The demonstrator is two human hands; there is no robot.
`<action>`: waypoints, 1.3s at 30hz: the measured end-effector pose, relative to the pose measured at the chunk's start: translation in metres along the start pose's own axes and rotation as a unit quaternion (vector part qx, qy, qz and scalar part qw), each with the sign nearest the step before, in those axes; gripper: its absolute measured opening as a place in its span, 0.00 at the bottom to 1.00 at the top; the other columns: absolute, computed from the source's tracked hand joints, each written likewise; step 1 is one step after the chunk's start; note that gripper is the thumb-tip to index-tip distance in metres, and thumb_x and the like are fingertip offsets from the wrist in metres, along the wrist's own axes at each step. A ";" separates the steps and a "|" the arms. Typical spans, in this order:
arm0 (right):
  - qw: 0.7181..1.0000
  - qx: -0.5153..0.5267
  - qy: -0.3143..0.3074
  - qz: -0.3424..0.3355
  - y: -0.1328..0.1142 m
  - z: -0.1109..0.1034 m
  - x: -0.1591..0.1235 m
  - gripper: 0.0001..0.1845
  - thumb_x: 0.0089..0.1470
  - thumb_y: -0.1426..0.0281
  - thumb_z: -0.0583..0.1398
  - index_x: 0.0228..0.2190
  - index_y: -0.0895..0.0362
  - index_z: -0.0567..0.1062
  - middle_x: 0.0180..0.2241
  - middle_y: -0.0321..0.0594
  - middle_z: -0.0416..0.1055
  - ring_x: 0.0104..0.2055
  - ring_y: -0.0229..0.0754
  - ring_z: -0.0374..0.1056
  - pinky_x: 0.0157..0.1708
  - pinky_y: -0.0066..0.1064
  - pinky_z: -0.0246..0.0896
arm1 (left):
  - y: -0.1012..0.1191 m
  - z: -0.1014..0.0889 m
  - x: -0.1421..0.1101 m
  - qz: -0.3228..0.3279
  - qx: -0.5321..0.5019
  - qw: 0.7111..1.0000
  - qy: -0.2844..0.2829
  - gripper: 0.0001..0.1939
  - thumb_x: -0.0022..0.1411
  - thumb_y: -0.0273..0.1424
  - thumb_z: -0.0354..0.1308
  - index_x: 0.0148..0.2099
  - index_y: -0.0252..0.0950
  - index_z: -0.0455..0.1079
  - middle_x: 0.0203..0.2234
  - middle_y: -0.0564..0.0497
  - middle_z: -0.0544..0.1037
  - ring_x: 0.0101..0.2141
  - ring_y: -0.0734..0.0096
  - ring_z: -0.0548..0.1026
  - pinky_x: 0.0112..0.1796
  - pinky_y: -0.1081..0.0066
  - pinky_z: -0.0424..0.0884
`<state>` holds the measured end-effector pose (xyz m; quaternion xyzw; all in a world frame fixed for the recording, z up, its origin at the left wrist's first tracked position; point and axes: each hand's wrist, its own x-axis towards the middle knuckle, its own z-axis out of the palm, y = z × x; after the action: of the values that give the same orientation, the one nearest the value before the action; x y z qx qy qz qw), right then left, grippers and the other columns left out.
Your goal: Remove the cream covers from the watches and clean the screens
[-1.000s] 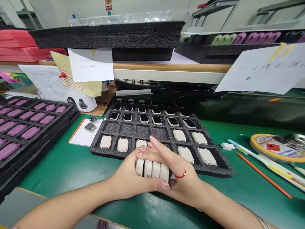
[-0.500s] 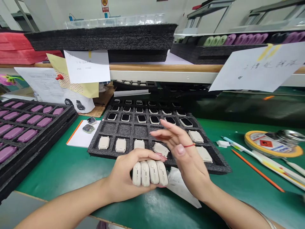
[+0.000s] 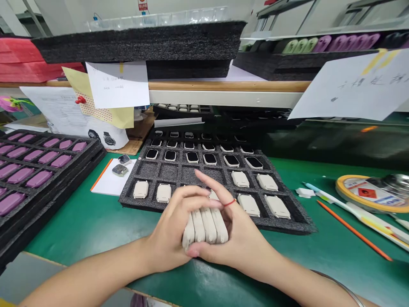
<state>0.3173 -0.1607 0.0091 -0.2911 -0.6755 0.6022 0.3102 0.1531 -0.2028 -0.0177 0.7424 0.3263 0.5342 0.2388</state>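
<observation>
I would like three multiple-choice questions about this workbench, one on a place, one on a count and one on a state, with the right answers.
1. Where do the two dark-faced watches lie?
A. On the white paper
B. In the purple tray
C. On the tape roll

2. How many cream cases are between the left hand and right hand?
A. Two
B. Four
C. Seven

3. The foam compartments behind the two leftmost tray cases are:
A. Empty
B. Full of purple cases
C. Under paper

Answers:
1. A, the paper lies left of the foam tray.
2. B, four show.
3. A, bare foam shows.
</observation>
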 end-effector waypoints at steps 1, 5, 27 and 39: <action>0.999 -0.027 0.008 -0.040 0.001 -0.001 0.000 0.63 0.38 0.70 0.76 0.68 0.45 0.50 0.45 0.39 0.78 0.45 0.48 0.77 0.48 0.41 0.75 | 0.000 0.000 0.000 0.001 0.018 1.000 0.009 0.32 0.61 0.37 0.65 0.65 0.44 0.60 0.57 0.41 0.68 0.62 0.53 0.63 0.60 0.55 0.64; 0.970 -0.137 0.027 -0.196 0.007 -0.007 0.000 0.62 0.46 0.72 0.73 0.70 0.45 0.44 0.45 0.38 0.79 0.50 0.47 0.76 0.56 0.40 0.71 | 0.006 0.003 0.002 -0.148 -0.104 0.983 0.014 0.59 0.41 0.34 0.79 0.69 0.47 0.49 0.62 0.40 0.61 0.63 0.47 0.61 0.61 0.51 0.62; 0.974 -0.148 -0.032 -0.169 -0.020 -0.033 0.011 0.05 0.50 0.72 0.71 0.27 0.53 0.79 0.45 0.41 0.79 0.50 0.48 0.76 0.51 0.40 0.73 | 0.008 0.004 0.009 -0.438 -0.567 0.694 0.076 0.19 0.53 0.39 0.73 0.44 0.37 0.77 0.32 0.49 0.82 0.29 0.73 0.80 0.30 0.76 0.77; 0.946 -0.157 0.073 -0.274 -0.023 -0.028 -0.003 0.28 0.47 0.66 0.74 0.50 0.49 0.74 0.50 0.42 0.75 0.55 0.47 0.73 0.56 0.38 0.72 | 0.004 -0.002 0.005 -0.367 -0.641 0.674 -0.005 0.22 0.57 0.44 0.68 0.49 0.36 0.76 0.38 0.46 0.82 0.33 0.68 0.82 0.25 0.80 0.74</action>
<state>0.3406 -0.1480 0.0343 -0.1831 -0.7907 0.3574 0.4621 0.1534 -0.2016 -0.0114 0.2296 0.1488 0.4777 0.8348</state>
